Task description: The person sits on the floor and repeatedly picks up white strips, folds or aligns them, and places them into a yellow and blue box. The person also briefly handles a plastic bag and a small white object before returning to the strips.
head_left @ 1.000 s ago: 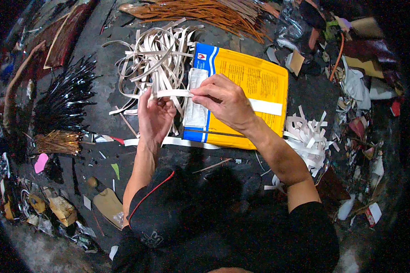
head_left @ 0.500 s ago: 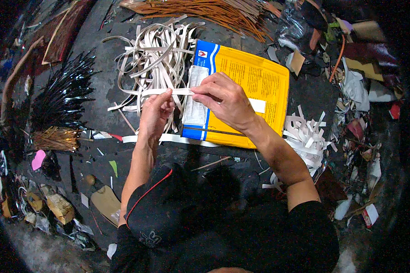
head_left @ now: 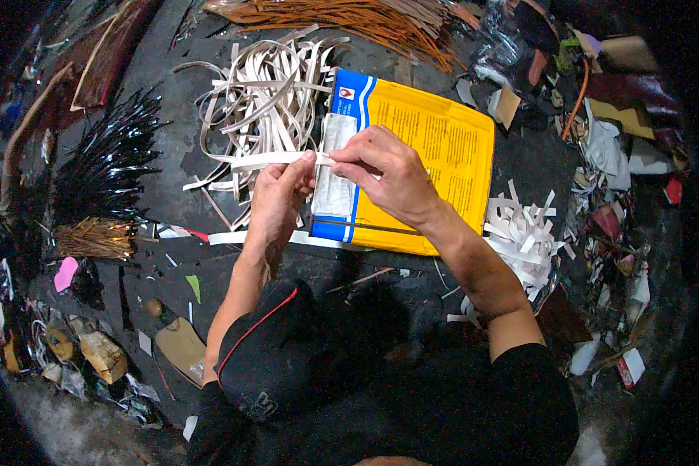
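A pale white strip [head_left: 266, 161] is stretched level between my two hands. My left hand [head_left: 281, 198] pinches it between thumb and forefinger, and its longer end runs left across a tangled pile of white strips [head_left: 268, 97]. My right hand [head_left: 392, 171] grips the strip's right end with thumb and fingertips, close to the left hand. Beneath the right hand lies a flat yellow and blue panel [head_left: 450, 132] with a whitish pad [head_left: 332, 194] on its left side. Whether my right fingers hold anything besides the strip is hidden.
Short white strip pieces [head_left: 524, 245] are heaped right of the panel. Black strips [head_left: 113, 155] and a brown bundle [head_left: 93, 235] lie to the left, orange-brown strips [head_left: 365, 27] at the far side. Mixed scraps [head_left: 613, 210] cover the right edge.
My left hand has slid right, closer to my right hand, leaving a longer piece of strip on its left. The right hand has hardly moved.
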`<state>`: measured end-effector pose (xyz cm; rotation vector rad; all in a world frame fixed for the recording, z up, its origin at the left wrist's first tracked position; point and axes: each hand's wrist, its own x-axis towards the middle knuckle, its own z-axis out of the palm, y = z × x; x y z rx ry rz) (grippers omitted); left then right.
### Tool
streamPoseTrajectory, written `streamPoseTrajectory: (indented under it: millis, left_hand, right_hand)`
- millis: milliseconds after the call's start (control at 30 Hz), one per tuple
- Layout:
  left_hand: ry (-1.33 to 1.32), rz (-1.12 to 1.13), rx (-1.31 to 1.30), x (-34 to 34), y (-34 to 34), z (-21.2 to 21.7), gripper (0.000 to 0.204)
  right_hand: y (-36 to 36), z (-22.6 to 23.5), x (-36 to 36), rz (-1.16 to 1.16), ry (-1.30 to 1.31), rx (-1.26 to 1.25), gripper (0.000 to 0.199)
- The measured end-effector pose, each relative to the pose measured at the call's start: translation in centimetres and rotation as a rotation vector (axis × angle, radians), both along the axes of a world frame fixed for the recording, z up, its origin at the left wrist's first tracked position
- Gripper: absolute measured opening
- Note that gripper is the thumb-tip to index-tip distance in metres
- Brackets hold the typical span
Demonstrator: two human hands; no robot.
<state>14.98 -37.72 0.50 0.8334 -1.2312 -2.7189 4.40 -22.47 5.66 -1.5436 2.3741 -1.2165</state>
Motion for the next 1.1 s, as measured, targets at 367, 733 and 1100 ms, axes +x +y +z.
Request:
streamPoseTrajectory:
  millis: [367,733,1100]
  left_hand:
    - [-0.03,0.068,-0.003,0.9,-2.8,-4.6,0.016]
    - [-0.005,0.115,-0.015,1.4,-3.8,-5.3,0.014]
    - [-0.043,0.145,-0.033,2.0,-5.7,-6.7,0.017]
  right_hand:
    - [-0.3,0.1,-0.3,0.036,0.045,-0.012,0.015]
    - [1.0,0.4,-0.5,0.027,0.139,0.035,0.014]
    - [-0.3,0.2,-0.7,0.089,0.253,-0.031,0.012]
